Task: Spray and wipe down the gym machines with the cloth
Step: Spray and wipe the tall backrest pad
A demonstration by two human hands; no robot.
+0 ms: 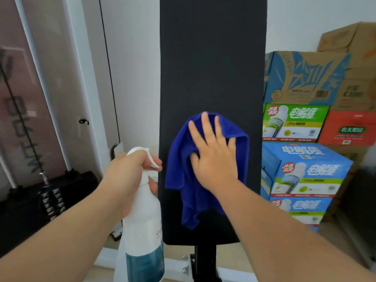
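A tall black padded backrest (pixel 211 58) of a gym machine stands upright in front of me. My right hand (pixel 213 157) presses a blue cloth (pixel 183 180) flat against the pad, fingers spread and straight; the cloth's lower part hangs loose. My left hand (pixel 130 169) grips the neck of a white spray bottle (pixel 144 226) with a teal label, a finger by the trigger, just left of the pad's edge. The nozzle points toward the pad.
Stacked cardboard drink boxes (pixel 305 159) fill the right side, close to the pad. At the left sit a black weight stack (pixel 50 200) with a cable and a glass panel. The machine's black post (pixel 205 261) and white frame base lie below.
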